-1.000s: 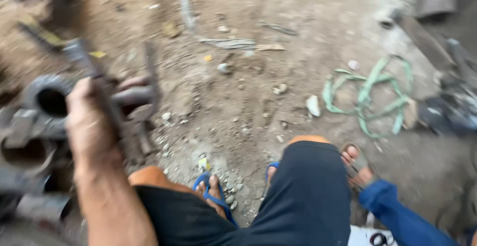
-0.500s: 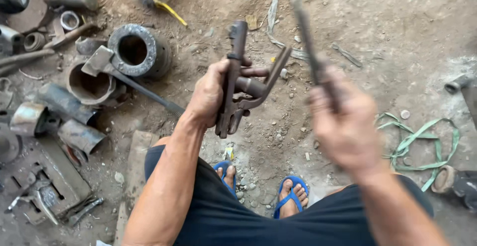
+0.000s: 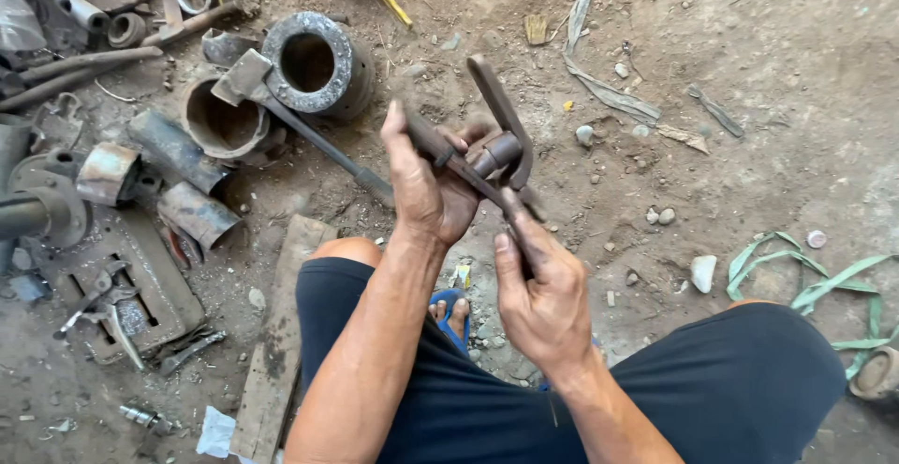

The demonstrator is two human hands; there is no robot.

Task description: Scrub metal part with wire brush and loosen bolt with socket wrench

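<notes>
Half a second ago the right hand (image 3: 543,300) was raised and blurred, apart from the rusty metal tool (image 3: 487,160); now it has dropped in under the left hand (image 3: 431,188) and closed on the tool's lower bar, so both hands grip the one piece. The left hand wraps the upper shaft, thumb up, forearm rising from the lap. The right sits just below, fingers curled, though what its fingertips pinch is hard to tell. Beyond the left hand lie steel rings (image 3: 314,61).

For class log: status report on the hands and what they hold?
Left hand grips rusty forked metal part. Right hand pinches its lower bar. Nothing between them.
</notes>
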